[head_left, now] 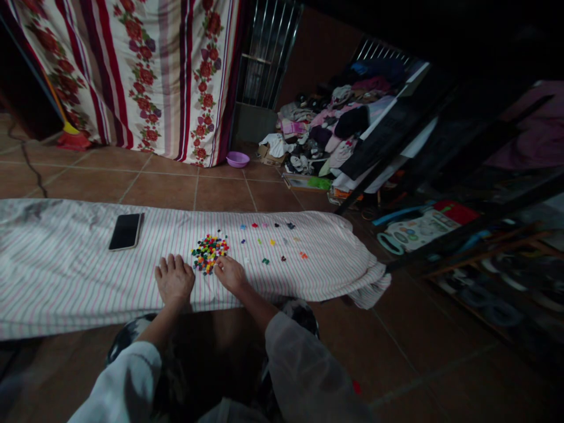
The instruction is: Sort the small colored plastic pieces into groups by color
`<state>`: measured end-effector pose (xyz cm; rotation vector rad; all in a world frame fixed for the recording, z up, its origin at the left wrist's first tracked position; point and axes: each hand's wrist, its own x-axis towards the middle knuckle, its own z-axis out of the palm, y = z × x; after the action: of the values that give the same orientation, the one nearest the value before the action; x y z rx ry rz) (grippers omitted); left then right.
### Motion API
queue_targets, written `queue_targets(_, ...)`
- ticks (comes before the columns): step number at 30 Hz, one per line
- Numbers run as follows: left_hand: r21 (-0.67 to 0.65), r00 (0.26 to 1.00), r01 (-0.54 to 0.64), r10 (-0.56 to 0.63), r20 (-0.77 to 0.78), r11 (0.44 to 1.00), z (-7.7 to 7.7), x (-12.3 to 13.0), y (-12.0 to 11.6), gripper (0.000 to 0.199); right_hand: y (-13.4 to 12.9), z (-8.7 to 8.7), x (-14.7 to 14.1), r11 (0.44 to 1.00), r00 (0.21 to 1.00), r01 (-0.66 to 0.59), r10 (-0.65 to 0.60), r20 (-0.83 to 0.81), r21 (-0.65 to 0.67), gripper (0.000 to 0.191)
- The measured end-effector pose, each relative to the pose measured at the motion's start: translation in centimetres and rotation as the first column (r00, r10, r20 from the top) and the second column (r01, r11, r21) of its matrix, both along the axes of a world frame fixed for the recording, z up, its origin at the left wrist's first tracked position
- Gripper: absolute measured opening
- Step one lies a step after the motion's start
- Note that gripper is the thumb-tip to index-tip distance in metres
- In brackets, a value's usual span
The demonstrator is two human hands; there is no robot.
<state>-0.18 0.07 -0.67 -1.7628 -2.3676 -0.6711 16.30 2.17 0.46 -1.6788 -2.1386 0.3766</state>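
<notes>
A mixed pile of tiny colourful pieces, like beads or small blocks (210, 254), lies on a striped cloth (154, 276). Flat on the cloth just left of the pile, my left hand (175, 278) rests with its fingers spread, holding nothing. At the pile's right edge my right hand (231, 274) has its fingers pinched together; what is between the fingertips is too small to make out. Right of the pile sit small groups sorted by colour, in rough rows, among them a red group (254, 225), a yellow group (272, 242), a dark green group (265, 261) and an orange group (303, 255).
A phone (126, 231) lies on the cloth to the left. Beyond the cloth, a purple basin (237, 159) stands on the tiled floor before a floral curtain (145, 76). Clothes and shoes (326, 129) are heaped at the back right. A dark rail crosses the right side.
</notes>
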Motion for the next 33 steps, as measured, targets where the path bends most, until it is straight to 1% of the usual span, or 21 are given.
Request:
queue_targets(3, -0.005, 1.000, 0.003, -0.003, -0.019, 1.000, -0.2, -0.1, 0.1, 0.047, 0.1, -0.7, 1.0, 1.000, 0.992, 0.019, -0.017, -0.122, 0.009, 0.011)
queue_targets(7, -0.004, 0.999, 0.002, -0.003, -0.041, 1.000, -0.4, -0.3, 0.1, 0.048, 0.5, -1.4, 3.0, 0.995, 0.966, 0.071, -0.053, -0.253, 0.064, 0.011)
queue_targets(13, -0.007, 0.998, -0.005, 0.005, -0.055, 1.000, -0.5, -0.2, 0.1, 0.048, 1.2, -1.5, 6.8, 0.954, 0.927, 0.266, -0.214, -0.307, 0.139, 0.015)
queue_targets(16, -0.010, 0.998, -0.014, 0.013, -0.059, 1.000, -0.4, -0.2, 0.1, 0.047, 1.3, -1.7, 8.2, 0.936, 0.916, 0.312, -0.250, -0.313, 0.165, 0.024)
queue_targets(20, -0.018, 0.998, -0.016, 0.015, -0.063, 1.000, -0.2, -0.1, 0.1, 0.046, 1.5, -2.6, 8.9, 0.943, 0.930, 0.288, -0.235, -0.283, 0.165, 0.031)
queue_targets(25, -0.030, 0.998, -0.015, 0.013, -0.057, 0.999, 0.3, 0.0, 0.0, 0.046, 2.1, -3.9, 8.7, 0.945, 0.935, 0.291, -0.247, -0.255, 0.151, 0.032)
queue_targets(28, -0.036, 0.998, -0.018, 0.016, -0.066, 0.999, 0.4, 0.1, 0.0, 0.046, 2.1, -4.4, 8.5, 0.942, 0.941, 0.279, -0.228, -0.252, 0.188, 0.031)
queue_targets(31, -0.034, 0.997, -0.018, 0.016, -0.074, 0.999, 0.4, 0.1, 0.0, 0.046, 1.7, -4.7, 8.5, 0.939, 0.948, 0.241, -0.174, -0.267, 0.244, 0.031)
queue_targets(33, -0.032, 0.997, -0.017, 0.015, -0.078, 0.999, 0.4, 0.1, 0.0, 0.046, 1.4, -4.9, 8.5, 0.940, 0.950, 0.223, -0.150, -0.275, 0.259, 0.030)
